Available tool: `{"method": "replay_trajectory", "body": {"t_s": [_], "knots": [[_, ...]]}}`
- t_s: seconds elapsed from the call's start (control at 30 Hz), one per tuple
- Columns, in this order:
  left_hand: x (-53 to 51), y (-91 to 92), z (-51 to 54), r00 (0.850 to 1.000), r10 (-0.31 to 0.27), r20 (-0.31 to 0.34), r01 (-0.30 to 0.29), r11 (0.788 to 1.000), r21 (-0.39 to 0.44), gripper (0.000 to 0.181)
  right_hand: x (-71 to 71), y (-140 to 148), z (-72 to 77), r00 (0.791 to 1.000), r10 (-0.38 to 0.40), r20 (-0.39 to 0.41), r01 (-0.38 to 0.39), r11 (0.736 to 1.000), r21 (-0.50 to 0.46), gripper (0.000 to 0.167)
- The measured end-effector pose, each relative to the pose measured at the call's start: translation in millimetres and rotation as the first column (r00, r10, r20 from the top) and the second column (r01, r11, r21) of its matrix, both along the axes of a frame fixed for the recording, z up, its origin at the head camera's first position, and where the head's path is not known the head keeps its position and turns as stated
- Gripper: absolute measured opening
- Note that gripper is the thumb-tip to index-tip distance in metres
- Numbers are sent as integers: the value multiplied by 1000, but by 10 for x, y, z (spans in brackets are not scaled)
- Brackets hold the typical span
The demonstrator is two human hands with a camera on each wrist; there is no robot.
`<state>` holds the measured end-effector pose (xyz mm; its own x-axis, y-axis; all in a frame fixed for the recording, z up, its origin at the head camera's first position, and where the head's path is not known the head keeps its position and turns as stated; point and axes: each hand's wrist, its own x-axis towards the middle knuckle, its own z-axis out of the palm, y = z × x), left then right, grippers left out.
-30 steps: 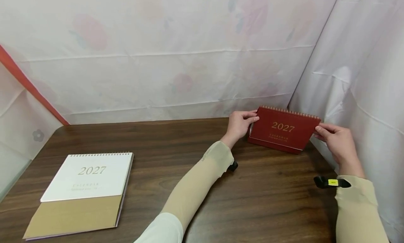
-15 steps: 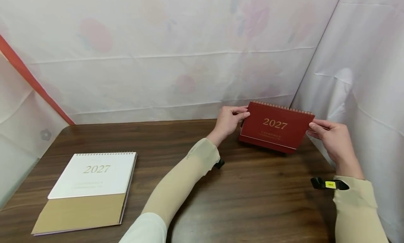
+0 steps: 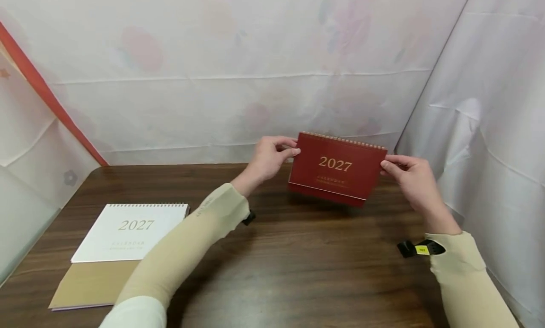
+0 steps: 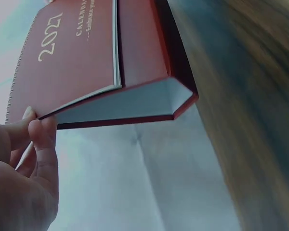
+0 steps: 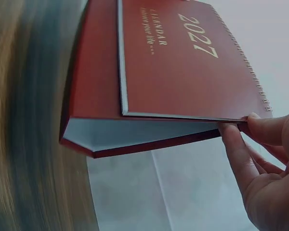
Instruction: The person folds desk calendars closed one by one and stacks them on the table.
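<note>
A red desk calendar (image 3: pixel 336 169) marked 2027 stands tilted over the back right of the table, spiral edge up, its base folded into a hollow wedge. My left hand (image 3: pixel 270 157) pinches its left side near the top, thumb in front. On the opposite side, my right hand (image 3: pixel 410 179) pinches the right edge near the spiral. Both wrist views show the open end of the wedge, and its underside looks lifted off the wood. A white 2027 calendar (image 3: pixel 127 231) with a tan base lies at the left, partly covered by my left forearm.
The dark wooden table (image 3: pixel 298 271) runs back to a white patterned curtain (image 3: pixel 221 105). Another white curtain (image 3: pixel 498 143) hangs along the right side. An orange-red strip (image 3: pixel 47 91) slants down at the left corner.
Both hands have carried the red calendar leftward, away from the right curtain, keeping the same grip. The white calendar shifts slightly in view as the head turns, and the left forearm now overlaps it.
</note>
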<state>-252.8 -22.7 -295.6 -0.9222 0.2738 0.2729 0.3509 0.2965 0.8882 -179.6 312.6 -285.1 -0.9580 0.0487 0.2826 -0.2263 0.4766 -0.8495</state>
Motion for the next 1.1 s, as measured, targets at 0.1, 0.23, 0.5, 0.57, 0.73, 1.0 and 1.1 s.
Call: {"method": "replay_trajectory", "body": {"t_s": [0.1,0.23,0.5,0.57,0.73,1.0,1.1], "knots": [[80,-255,55,999,15,-40,-18,997,-76,12,-39,-190,-21,999,29,-21,-28,998,53,29],[213,-550,106,998,17,-55,-26,987,-157,15,-75,-414,-59,996,74,-46,-69,993,95,26],[431,-979,77,995,45,-83,-67,959,-276,19,-132,-781,-139,990,140,-31,-137,985,104,24],[470,-1064,36,994,54,-94,-79,952,-296,19,-141,-857,-172,989,146,-25,-143,983,112,23],[578,-1241,-82,991,84,-106,-115,936,-334,17,-164,-1025,-283,983,184,-15,-181,973,142,22],[675,-1320,-213,992,96,-87,-118,945,-306,15,-160,-1106,-381,976,218,-13,-213,966,144,23],[698,-1333,-264,986,117,-120,-151,934,-324,14,-150,-1122,-407,974,226,-12,-221,963,151,24]]}}
